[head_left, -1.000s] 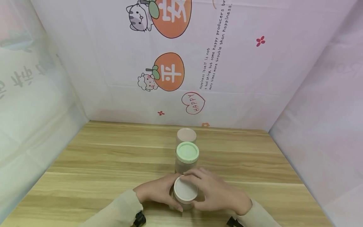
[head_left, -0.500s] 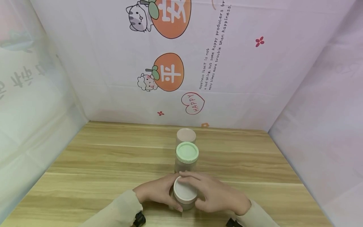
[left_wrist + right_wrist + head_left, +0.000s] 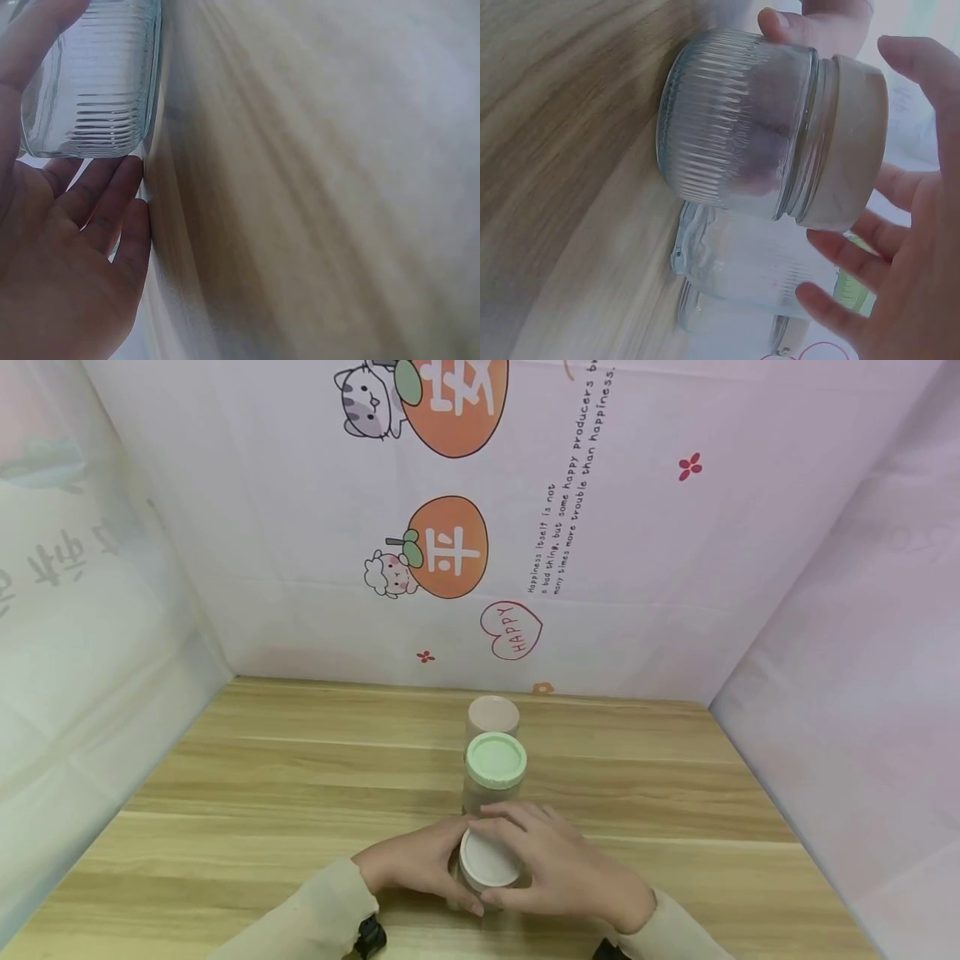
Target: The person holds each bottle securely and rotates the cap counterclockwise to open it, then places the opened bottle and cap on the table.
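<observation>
- Ribbed clear glass makes up the nearest jar [image 3: 487, 881], which stands on the wooden bench [image 3: 262, 793] at its near edge, capped with a white lid [image 3: 489, 858]
- I see my left hand [image 3: 420, 864] curled against the jar's left side, thumb and fingers wrapped on the glass; the left wrist view shows the ribbed wall [image 3: 94, 82] right against the palm
- My right hand [image 3: 558, 864] comes over from the right, fingers bent round the rim of the white lid, gripping it; the right wrist view shows the fingertips [image 3: 840, 251] on the lid's edge [image 3: 851, 142]
- Just behind this jar stands a second ribbed jar with a green lid [image 3: 496, 762], very close to my right fingers, though I cannot tell whether they touch
- Behind that one sits a third jar with a pale pink lid [image 3: 492, 716], so the three form a line running away from me
- White sheeting printed with orange fruits, cartoon animals and a HAPPY heart [image 3: 512, 631] walls in the bench on three sides
</observation>
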{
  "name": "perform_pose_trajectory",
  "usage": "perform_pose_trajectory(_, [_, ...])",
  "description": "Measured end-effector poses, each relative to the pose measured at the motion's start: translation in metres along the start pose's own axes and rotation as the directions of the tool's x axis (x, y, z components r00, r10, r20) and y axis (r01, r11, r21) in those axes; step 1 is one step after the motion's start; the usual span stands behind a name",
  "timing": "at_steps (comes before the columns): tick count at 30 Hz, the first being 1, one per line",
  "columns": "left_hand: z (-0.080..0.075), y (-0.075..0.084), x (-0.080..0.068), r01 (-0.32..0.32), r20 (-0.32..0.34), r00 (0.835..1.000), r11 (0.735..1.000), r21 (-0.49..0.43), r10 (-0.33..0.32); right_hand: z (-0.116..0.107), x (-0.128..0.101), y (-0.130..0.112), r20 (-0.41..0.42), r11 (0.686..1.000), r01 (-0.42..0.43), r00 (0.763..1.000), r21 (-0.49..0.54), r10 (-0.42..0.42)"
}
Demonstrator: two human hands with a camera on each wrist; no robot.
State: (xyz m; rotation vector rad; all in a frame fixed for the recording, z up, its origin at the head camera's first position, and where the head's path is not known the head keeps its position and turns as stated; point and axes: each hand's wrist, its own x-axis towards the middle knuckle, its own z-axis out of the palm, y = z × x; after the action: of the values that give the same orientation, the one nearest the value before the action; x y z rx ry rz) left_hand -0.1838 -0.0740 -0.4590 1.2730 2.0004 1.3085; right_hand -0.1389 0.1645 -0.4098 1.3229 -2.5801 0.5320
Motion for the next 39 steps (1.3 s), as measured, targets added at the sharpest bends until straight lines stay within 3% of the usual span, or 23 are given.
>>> perform_pose_trajectory(7, [0.0004, -0.0005, -0.0002, 0.021, -0.017, 1.0, 0.999, 0.032, -0.02, 0.0012, 0.0022, -0.0012, -0.024, 0.993, -0.063, 0.998, -0.098, 0.061])
perform_pose_trajectory(13, [0.0007, 0.0005, -0.0015, 0.035, -0.016, 0.999, 0.999, 0.029, -0.034, 0.0018, 0.0025, -0.0005, -0.007, 0.993, -0.082, 0.997, -0.09, 0.082])
perform_pose_trajectory(28, [0.001, -0.0007, -0.0027, 0.058, -0.035, 0.998, 0.997, 0.051, -0.057, 0.0005, 0.0016, 0.0039, -0.012, 1.0, 0.009, 1.0, -0.004, -0.009])
perform_pose_trajectory(39, [0.0008, 0.0004, -0.0004, 0.008, -0.02, 1.0, 1.0, 0.026, -0.007, -0.0021, -0.0008, 0.0078, 0.016, 0.995, 0.076, 0.997, 0.058, -0.077])
